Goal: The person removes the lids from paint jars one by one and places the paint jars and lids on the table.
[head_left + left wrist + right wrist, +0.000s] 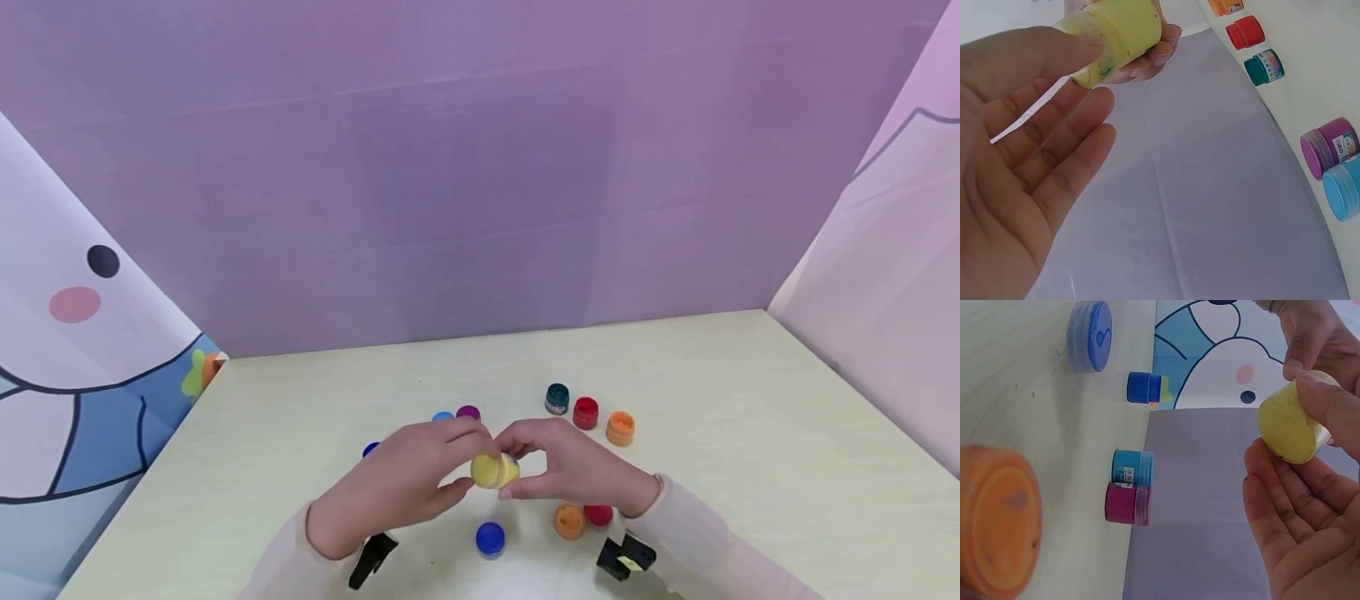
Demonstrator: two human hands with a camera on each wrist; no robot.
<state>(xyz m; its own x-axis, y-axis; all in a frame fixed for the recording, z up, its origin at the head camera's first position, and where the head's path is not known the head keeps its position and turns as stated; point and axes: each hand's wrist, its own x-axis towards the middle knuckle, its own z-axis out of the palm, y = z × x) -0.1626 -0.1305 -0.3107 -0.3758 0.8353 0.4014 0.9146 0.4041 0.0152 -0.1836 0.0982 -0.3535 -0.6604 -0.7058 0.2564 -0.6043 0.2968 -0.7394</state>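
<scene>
Between my hands, held up above the table, is a small yellow paint jar [510, 471], tilted on its side with its lid [485, 472] towards the left. My left hand [405, 477] pinches the lid end, with the thumb lying across it in the left wrist view. The right hand [583, 468] grips the body of the jar [1135, 28] between thumb and fingers. In the right wrist view the rounded bottom of the yellow jar [1288, 428] faces the camera, and the left fingers show behind it.
Behind the right hand stand dark green [557, 398], red [586, 412] and orange jars [620, 428]. Purple [1121, 503] and light blue jars [1125, 465] stand together, with a blue jar [1139, 387] further left. Blue [491, 540], orange [569, 522] and red lids [598, 515] lie nearer me.
</scene>
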